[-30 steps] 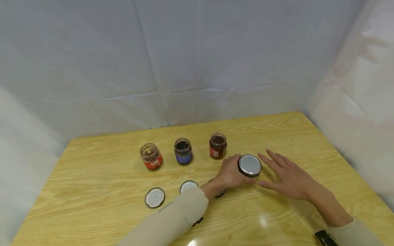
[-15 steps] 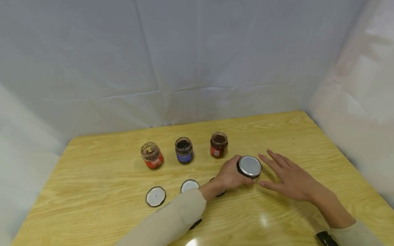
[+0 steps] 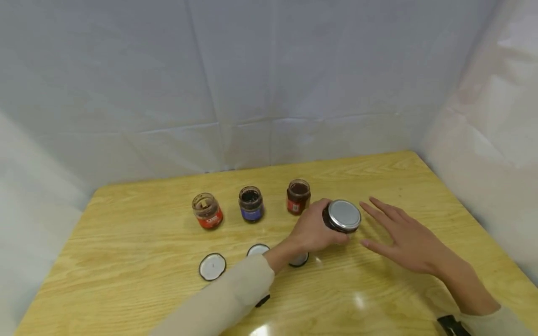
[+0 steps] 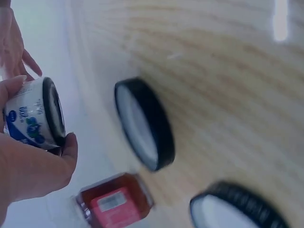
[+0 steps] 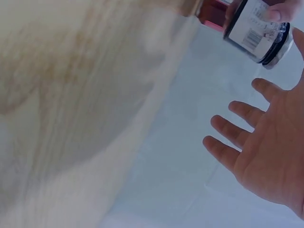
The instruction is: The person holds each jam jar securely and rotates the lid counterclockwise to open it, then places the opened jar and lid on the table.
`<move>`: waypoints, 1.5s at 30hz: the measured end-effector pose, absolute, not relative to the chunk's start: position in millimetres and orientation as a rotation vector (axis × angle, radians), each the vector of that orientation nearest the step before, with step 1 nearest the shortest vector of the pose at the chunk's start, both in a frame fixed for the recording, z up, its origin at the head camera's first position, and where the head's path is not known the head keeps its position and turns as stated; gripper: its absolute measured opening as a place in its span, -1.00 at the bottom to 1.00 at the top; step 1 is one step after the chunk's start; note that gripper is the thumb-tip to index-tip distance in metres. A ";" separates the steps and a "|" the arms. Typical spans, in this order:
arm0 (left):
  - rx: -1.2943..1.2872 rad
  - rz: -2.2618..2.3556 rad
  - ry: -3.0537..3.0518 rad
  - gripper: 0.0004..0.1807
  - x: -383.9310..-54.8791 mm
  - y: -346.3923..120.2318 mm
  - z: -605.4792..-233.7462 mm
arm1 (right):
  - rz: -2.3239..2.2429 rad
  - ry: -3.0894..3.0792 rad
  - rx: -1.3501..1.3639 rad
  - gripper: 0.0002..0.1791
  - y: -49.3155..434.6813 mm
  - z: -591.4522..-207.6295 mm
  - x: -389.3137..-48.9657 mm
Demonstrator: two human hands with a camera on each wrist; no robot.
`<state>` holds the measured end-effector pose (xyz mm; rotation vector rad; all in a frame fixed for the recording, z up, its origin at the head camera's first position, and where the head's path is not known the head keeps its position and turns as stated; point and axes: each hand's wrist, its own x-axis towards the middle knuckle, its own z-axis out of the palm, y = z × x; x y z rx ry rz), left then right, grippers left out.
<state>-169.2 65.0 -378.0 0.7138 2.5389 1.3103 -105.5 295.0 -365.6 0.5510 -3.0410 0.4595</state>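
Observation:
My left hand (image 3: 316, 229) grips a dark jam jar (image 3: 330, 219) with a silver lid (image 3: 344, 215) on top. In the left wrist view the jar's white label (image 4: 29, 116) shows blueberries, and its dark base is off the table. Just to the right, my right hand (image 3: 409, 240) is spread with straight fingers, apart from the jar. The right wrist view shows the palm (image 5: 275, 156) beside the lidded jar (image 5: 254, 33), with nothing in it.
Three jars without lids stand in a row: a red-labelled one (image 3: 208, 214), a blue-labelled one (image 3: 251, 205) and a dark red one (image 3: 298, 198). Nearer lie three loose lids, a left one (image 3: 212, 267), a middle one (image 3: 258, 249) and a right one (image 3: 299, 259), partly behind my left arm.
The jar has come up off the table in my left hand and tilted a little. My right hand has shifted slightly right and away from it, fingers still spread.

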 end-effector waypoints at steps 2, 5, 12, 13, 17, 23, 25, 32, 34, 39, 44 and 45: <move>0.776 1.301 2.585 -0.24 -167.3 60.2 -371.7 | 0.486 -3.015 0.554 -0.17 294.4 -361.0 -103.7; 0.841 1.303 2.636 -0.24 -164.4 53.2 -364.1 | 0.520 -2.977 0.554 -0.16 291.9 -354.0 -100.4; 0.918 1.360 2.645 -0.23 -160.2 41.9 -357.9 | 0.552 -2.904 0.551 -0.18 285.3 -342.5 -92.8; 0.925 1.370 2.641 -0.23 -159.4 39.8 -357.7 | 0.555 -2.897 0.553 -0.18 284.0 -341.7 -92.0; 0.915 1.385 2.636 -0.23 -155.7 29.9 -356.7 | 0.566 -2.877 0.562 -0.20 276.5 -339.0 -90.5; 0.814 1.433 2.608 -0.18 -150.2 12.6 -357.6 | 0.602 -2.867 0.620 -0.20 261.0 -338.4 -92.0; 0.788 1.452 2.605 -0.17 -149.2 6.0 -359.0 | 0.608 -2.863 0.644 -0.21 255.2 -338.7 -93.5; 0.794 1.467 2.624 -0.21 -145.5 -17.0 -367.6 | 0.627 -2.839 0.723 -0.25 234.8 -339.3 -98.9; 0.794 1.468 2.628 -0.22 -143.6 -22.5 -369.9 | 0.639 -2.838 0.733 -0.27 229.9 -340.1 -100.4; 0.809 1.444 2.658 -0.22 -139.8 -33.1 -376.4 | 0.697 -2.845 0.756 -0.31 216.1 -342.3 -102.6; 0.816 1.411 2.686 -0.18 -132.8 -41.1 -379.1 | 0.839 -2.842 0.791 -0.37 198.5 -344.8 -100.4; 0.816 1.403 2.690 -0.18 -131.1 -42.2 -378.7 | 0.867 -2.842 0.791 -0.38 194.9 -345.2 -99.4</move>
